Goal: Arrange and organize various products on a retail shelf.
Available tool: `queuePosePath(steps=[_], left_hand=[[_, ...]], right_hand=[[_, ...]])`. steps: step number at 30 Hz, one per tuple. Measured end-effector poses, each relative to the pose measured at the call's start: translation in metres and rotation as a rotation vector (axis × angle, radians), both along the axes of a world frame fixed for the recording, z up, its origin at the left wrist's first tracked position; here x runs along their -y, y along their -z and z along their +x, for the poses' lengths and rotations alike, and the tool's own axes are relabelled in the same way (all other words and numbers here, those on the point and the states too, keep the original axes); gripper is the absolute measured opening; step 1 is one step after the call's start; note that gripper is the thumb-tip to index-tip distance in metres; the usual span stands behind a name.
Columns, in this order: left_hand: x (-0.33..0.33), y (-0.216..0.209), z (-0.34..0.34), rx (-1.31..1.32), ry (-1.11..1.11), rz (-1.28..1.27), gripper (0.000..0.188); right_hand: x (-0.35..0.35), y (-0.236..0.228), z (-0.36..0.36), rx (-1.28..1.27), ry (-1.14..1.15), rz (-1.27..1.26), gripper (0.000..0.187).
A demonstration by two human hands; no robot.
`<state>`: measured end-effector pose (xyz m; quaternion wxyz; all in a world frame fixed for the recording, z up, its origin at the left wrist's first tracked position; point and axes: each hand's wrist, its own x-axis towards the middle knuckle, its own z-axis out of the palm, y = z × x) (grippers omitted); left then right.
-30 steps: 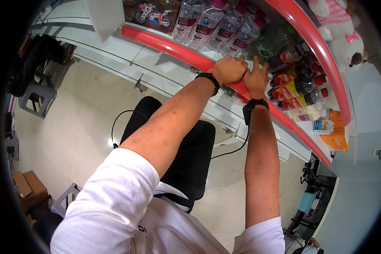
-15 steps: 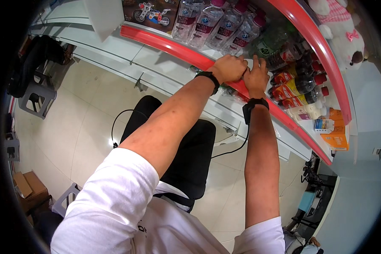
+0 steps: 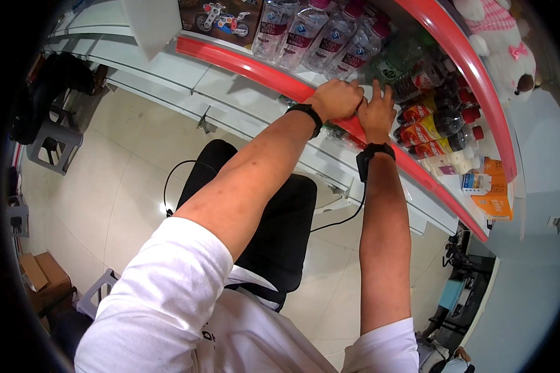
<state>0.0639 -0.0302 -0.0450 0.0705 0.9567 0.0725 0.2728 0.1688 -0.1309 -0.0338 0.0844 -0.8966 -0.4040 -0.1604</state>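
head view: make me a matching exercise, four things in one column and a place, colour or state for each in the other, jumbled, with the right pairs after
Column one
1. left hand
2. right hand
3. plush toy
4. clear bottles

Column two
A. white, with a pink bow
B. fingers extended, pointing toward the green bottle
C. side by side in a row at the top of the picture
D. fingers curled, just left of the other hand

Right pairs
1-D
2-B
3-A
4-C
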Motion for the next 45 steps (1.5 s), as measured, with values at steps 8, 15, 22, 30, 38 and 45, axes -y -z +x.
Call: queuePosePath(steps=[8, 15, 22, 30, 38, 45], left_hand=[[0.001, -0.0024, -0.0019, -0.01, 0.017, -0.02, 0.024], [-0.0003, -0.0007, -0.0018, 0.01, 0.017, -0.007, 0.023], [0.0008, 0.0001, 0.0, 0.015, 0.003, 0.002, 0.022], [0.0003, 0.0005, -0.0002, -0.001, -0.003, 0.005, 0.023], [0.0009, -0.0034, -0.0043, -0.018, 0.002, -0.019, 0.022], [-0.001, -0.0013, -0.0007, 0.018, 0.007, 0.005, 0.023]], right_hand=[[0.0013, -0.0006, -0.0002, 0.004, 0.016, -0.001, 0.059], [0.0011, -0.0006, -0.0008, -0.002, 0.004, 0.008, 0.06], [0.0016, 0.0008, -0.0001, 0.015, 0.004, 0.041, 0.061], [0.0009, 0.0008, -0.0003, -0.022, -0.017, 0.061, 0.058], [0.0009, -0.0023, -0.0028, -0.014, -0.022, 0.059, 0.059], [-0.0006, 0.0009, 0.0027, 0.039, -0.013, 0.025, 0.059]])
